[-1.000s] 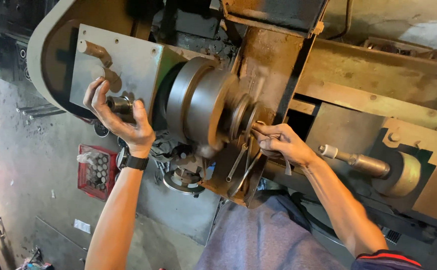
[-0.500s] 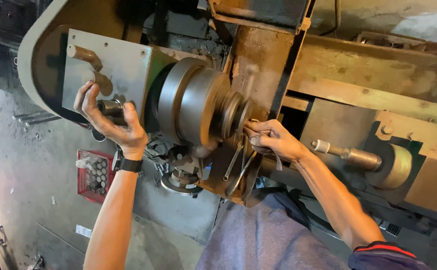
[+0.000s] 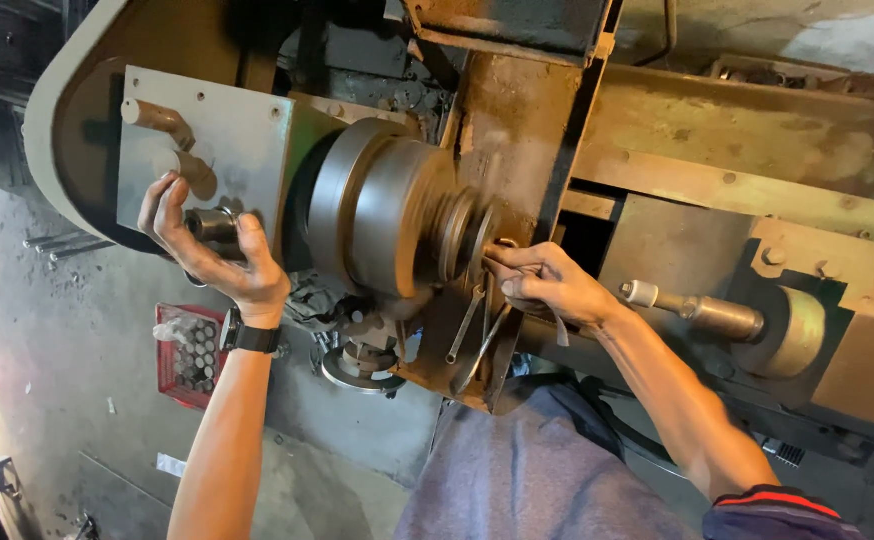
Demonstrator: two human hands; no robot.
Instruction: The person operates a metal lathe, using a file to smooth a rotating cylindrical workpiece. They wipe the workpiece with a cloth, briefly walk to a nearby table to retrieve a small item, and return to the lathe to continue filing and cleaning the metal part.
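Left hand (image 3: 219,255): I keep it closed on the control knob (image 3: 213,224).
Right hand (image 3: 547,283): pinching a thin strip (image 3: 560,325) at the blurred chuck (image 3: 382,215); I'd keep fingers clear.

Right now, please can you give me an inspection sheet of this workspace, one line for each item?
Surface: grey, stained lathe body.
Job's things: round chuck, blurred; metal knob.
Clutter: red crate of metal pieces; wrenches hanging below.
Grippers: left hand wrapped around the knob; right hand closed beside the chuck, contents unclear.
Cables: nothing seen.
Surroundings: dusty concrete floor.
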